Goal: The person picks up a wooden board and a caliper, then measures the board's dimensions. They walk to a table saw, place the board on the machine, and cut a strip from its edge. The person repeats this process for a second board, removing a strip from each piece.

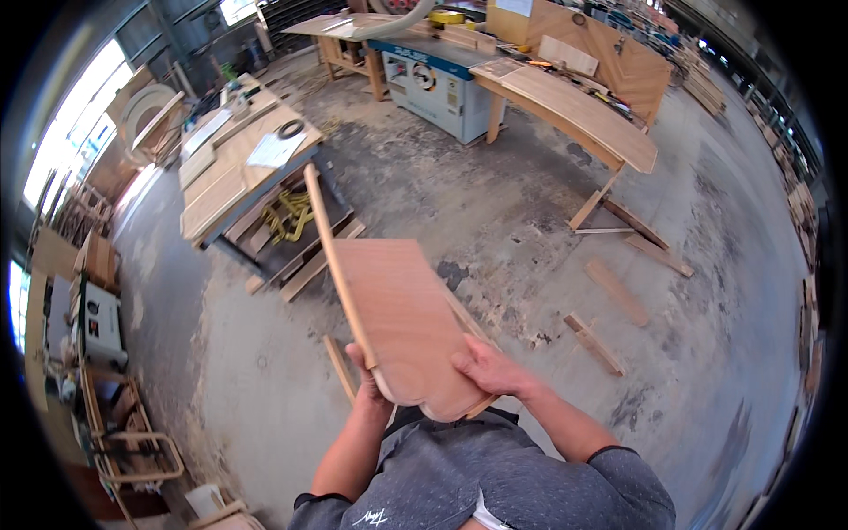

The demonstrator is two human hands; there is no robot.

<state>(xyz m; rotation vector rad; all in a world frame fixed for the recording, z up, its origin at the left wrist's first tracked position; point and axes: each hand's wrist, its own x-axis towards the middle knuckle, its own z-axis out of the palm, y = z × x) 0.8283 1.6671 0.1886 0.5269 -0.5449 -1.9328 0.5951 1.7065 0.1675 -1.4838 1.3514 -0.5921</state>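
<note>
A flat reddish wooden board (pixel 397 300) with a scalloped, rounded near end is held out in front of my body. A long pale wooden strip (pixel 327 238) runs along its left side and sticks out past its far end; another strip (pixel 464 314) shows along the right side. My left hand (pixel 367 375) grips the left edge near the rounded end, fingers mostly behind the wood. My right hand (pixel 486 367) is closed on the right edge, thumb on the board's face.
A workbench (pixel 225 185) with papers, tape roll and yellow clamps (pixel 287 212) below stands front-left. Beyond are a machine (pixel 437 102) and a long wooden worktop (pixel 574 106). Wood offcuts (pixel 596 344) lie on the floor. Another machine (pixel 102 322) and wooden frames stand at left.
</note>
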